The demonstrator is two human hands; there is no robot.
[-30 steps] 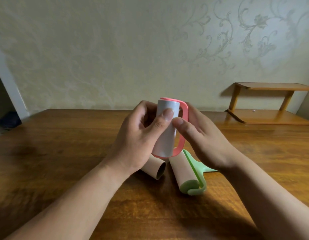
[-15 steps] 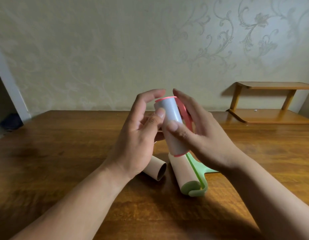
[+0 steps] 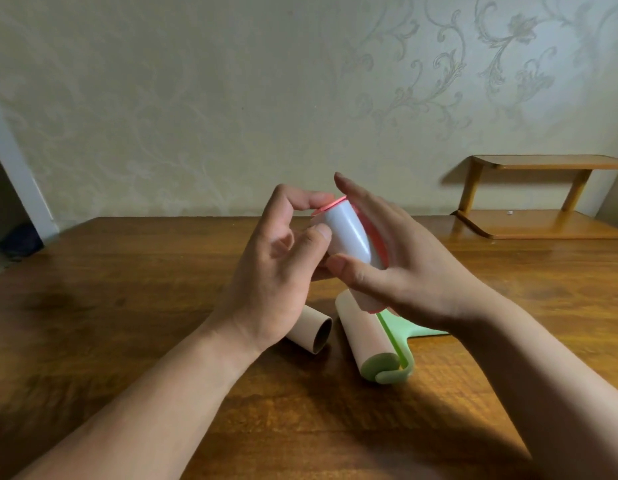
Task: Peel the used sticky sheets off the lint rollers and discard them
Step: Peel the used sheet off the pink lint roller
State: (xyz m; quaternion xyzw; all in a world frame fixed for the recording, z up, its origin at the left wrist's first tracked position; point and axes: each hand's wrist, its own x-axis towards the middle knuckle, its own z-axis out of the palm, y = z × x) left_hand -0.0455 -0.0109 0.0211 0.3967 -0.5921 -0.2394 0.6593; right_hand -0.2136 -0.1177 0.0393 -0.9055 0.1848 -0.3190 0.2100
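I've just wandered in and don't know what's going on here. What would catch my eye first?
First comes the pink lint roller with its white roll, held tilted above the middle of the table between the left hand and the right hand. Just beneath the hands, a green lint roller and a bare cardboard tube lie close together on the wooden table.

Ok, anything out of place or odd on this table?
One thing: a bare cardboard tube lies loose on the table beside the green lint roller, off any handle. The held pink lint roller looks fine.
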